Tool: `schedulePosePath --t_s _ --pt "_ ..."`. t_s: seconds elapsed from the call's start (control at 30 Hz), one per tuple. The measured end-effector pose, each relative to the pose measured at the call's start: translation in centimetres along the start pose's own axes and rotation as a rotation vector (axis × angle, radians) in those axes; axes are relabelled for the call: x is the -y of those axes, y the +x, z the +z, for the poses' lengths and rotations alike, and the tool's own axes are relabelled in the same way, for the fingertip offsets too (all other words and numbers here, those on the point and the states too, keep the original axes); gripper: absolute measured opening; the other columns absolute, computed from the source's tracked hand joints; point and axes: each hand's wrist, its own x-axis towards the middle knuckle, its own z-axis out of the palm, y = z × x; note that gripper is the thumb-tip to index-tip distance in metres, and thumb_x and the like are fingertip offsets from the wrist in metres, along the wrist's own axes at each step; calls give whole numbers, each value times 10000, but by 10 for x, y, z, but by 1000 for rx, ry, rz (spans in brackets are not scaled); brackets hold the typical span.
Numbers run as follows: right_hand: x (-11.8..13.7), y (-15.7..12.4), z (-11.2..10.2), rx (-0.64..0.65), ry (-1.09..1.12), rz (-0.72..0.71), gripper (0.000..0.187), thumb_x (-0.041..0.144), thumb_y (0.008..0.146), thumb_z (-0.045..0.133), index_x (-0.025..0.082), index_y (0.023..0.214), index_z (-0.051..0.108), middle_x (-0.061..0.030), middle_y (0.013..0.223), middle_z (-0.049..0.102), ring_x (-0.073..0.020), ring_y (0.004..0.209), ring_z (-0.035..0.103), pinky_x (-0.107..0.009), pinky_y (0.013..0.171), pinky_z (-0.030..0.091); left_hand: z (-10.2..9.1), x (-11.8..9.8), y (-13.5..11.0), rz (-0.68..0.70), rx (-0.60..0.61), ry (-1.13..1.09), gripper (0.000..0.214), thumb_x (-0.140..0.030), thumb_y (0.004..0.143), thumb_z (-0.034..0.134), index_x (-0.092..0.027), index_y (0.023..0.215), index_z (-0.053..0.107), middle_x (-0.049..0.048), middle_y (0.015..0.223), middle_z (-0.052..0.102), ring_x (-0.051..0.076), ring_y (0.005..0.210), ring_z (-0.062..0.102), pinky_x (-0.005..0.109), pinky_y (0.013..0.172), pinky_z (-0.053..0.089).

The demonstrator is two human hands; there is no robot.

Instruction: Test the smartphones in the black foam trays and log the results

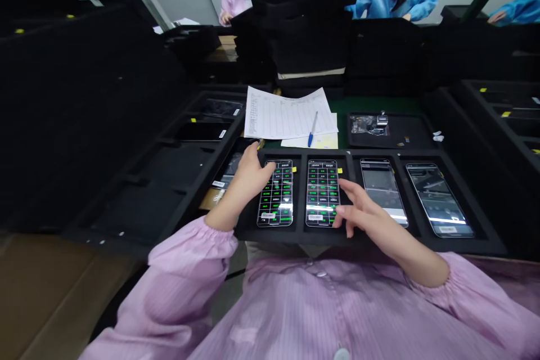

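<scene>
Pink smock [312,309]; left hand [252,167] at one phone [277,194]; right hand [363,208] at another [321,192]

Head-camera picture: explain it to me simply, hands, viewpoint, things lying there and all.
There is no machine: these are a person's own bare hands, seen from a camera worn on their head, looking forward and down. A black tray holds four smartphones in a row. The left hand is at the top left corner of the leftmost smartphone; the right hand is at the right edge of the second smartphone. Those two screens show grids with green text. Neither hand lifts anything; whether the fingers press, I can't tell. Beyond lie a printed sheet and a blue pen.
</scene>
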Motion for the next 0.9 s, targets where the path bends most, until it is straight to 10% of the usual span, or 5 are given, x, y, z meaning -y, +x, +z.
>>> schedulePosePath --t_s 0.17,0.47,0.63,0.9 --pt "-6 8 -1 -87 109 -16 572 492 978 451 179 1454 417 -219 1377 559 -182 670 680 -338 508 559 15 1 0 -71 -35 -8 813 -326 762 648 -117 1480 329 238 1624 182 394 1517 133 560 1218 217" --pt "1 3 -7 -37 141 -5 618 581 1006 312 147 1416 469 -232 1562 351 -159 623 631 -360 500 548 11 -12 -16 -93 84 73 886 -329 749 702 -90 1501 300 279 1621 128 407 1512 145 534 1212 247" --pt "-6 5 -5 28 182 -24 622 622 1001 274 170 1401 425 -172 1101 669 -158 553 591 -338 495 509 19 -17 -18 -30 71 37 1035 -322 666 772 -155 1531 229 252 1644 28 420 1520 45 583 1206 200" --pt "-5 6 -2 148 253 26 736 815 864 382 213 1289 388 59 531 527 -168 462 522 -299 481 431 26 -30 -24 -6 152 274 1146 -315 616 792 -121 1551 160 308 1616 -118 522 1481 106 696 1143 199"
